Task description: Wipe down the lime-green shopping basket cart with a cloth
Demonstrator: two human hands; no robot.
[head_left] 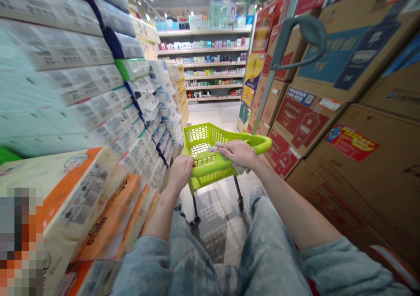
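Note:
A lime-green shopping basket cart [210, 170] with perforated walls stands on wheels in front of my legs. My left hand [181, 172] is closed over its near left rim. On the near right rim lies my right hand [241, 152], pressing a crumpled whitish cloth [242, 169] against the plastic; part of the cloth hangs below the palm and part sticks out by the fingertips. From the cart's right end a grey pole [264, 97] slants up to a grey loop handle [278, 42]. No goods show inside the basket's visible part.
Tall stacks of wrapped tissue packs [108, 97] line the left side, with orange packs [108, 217] close to my left arm. Cardboard cartons [370, 147] are piled along the right. A shelf unit [215, 51] of small products stands across the aisle's far end.

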